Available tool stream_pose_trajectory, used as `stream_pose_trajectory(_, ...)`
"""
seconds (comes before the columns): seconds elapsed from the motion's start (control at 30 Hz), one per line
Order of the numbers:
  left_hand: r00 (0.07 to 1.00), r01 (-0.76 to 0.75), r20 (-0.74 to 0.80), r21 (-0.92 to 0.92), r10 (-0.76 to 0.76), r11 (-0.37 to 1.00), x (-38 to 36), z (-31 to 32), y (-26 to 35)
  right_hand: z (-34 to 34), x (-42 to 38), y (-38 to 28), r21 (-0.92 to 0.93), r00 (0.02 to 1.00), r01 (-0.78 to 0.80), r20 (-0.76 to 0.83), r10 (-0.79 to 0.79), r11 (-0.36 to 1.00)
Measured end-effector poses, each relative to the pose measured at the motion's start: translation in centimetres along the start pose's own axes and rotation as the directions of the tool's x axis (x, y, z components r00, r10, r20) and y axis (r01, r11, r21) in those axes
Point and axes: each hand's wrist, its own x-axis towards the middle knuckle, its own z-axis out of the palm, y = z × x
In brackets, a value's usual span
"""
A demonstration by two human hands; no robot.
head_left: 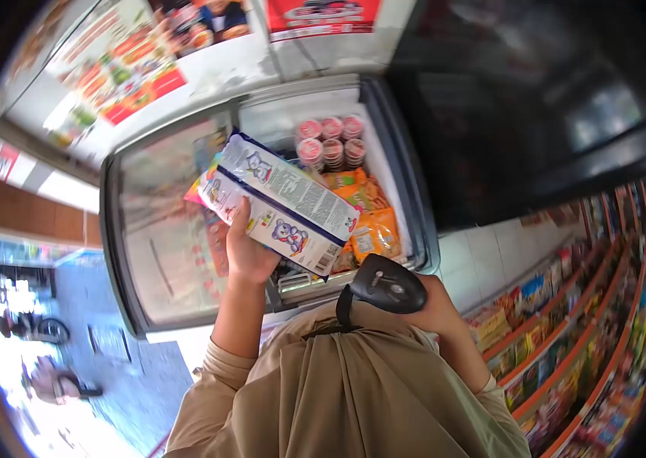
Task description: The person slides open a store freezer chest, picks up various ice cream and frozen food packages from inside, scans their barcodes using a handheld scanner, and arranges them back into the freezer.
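My left hand [250, 252] grips the lower left side of a white and purple package [285, 202] with bear drawings, printed text and a barcode near its bottom corner. The package is tilted above the open part of a chest freezer [423, 179]. My right hand [433, 305] is wrapped round a black handheld scanner [388, 285], just below and right of the package; most of its fingers are hidden. Inside the freezer, pink-lidded cups [331, 141] stand stacked at the back, with orange packets [375, 233] in front of them.
A sliding glass lid [162, 229] covers the freezer's left part. A large black surface [536, 107] lies to the right. Shelves of packaged goods [567, 336] line the lower right. Posters [120, 57] hang on the wall behind. A motorcycle [37, 328] shows at far left.
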Motion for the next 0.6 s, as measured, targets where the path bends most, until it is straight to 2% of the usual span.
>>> stream_pose_trajectory(0.07, 0.996, -0.082, -0.041, 0.022, 0.083, 0.996, 0.1, -0.4, -0.4, -0.9, 3.3, 0.2, -0.014, 0.992, 0.036, 0.123, -0.034, 0.999)
stream_pose_trajectory(0.13, 0.975, -0.204, -0.067, 0.107, 0.212, 0.973, -0.4, -1.5, -0.5, -0.7, 4.8, -0.5, -0.274, 0.960, 0.148, 0.269, -0.072, 0.950)
stream_pose_trajectory(0.17, 0.969, -0.225, -0.083, 0.112, 0.234, 0.968, -0.7, -1.6, -0.6, -0.8, 5.6, 0.0, -0.267, 0.952, 0.159, 0.295, -0.077, 0.950)
stream_pose_trajectory(0.23, 0.972, -0.199, -0.124, 0.001, 0.198, 0.980, -1.6, -1.0, -0.3, -0.6, 7.0, 1.1, -0.276, 0.916, 0.198, 0.394, -0.077, 0.940)
stream_pose_trajectory(0.3, 0.963, -0.221, -0.155, 0.009, 0.219, 0.975, -1.9, -0.9, -0.2, -0.6, 8.3, 1.2, -0.242, 0.906, 0.164, 0.422, -0.048, 0.956)
stream_pose_trajectory(0.43, 0.944, -0.234, -0.231, 0.027, 0.234, 0.972, -2.0, -2.2, -0.8, -1.1, 10.3, 2.6, -0.288, 0.892, 0.170, 0.451, -0.023, 0.942)
stream_pose_trajectory(0.5, 0.917, -0.243, -0.314, 0.053, 0.247, 0.969, -2.2, -2.6, -1.2, -1.7, 10.7, 3.7, -0.293, 0.890, 0.170, 0.455, -0.019, 0.941)
stream_pose_trajectory(0.57, 0.909, -0.248, -0.325, 0.081, 0.261, 0.965, -2.6, -3.6, -1.6, -2.4, 10.6, 5.9, -0.198, 0.911, 0.130, 0.410, -0.039, 0.971)
stream_pose_trajectory(0.6, 0.882, -0.265, -0.354, 0.171, 0.310, 0.949, -2.5, -4.0, -2.1, -3.1, 10.6, 6.9, -0.196, 0.911, 0.123, 0.410, -0.032, 0.973)
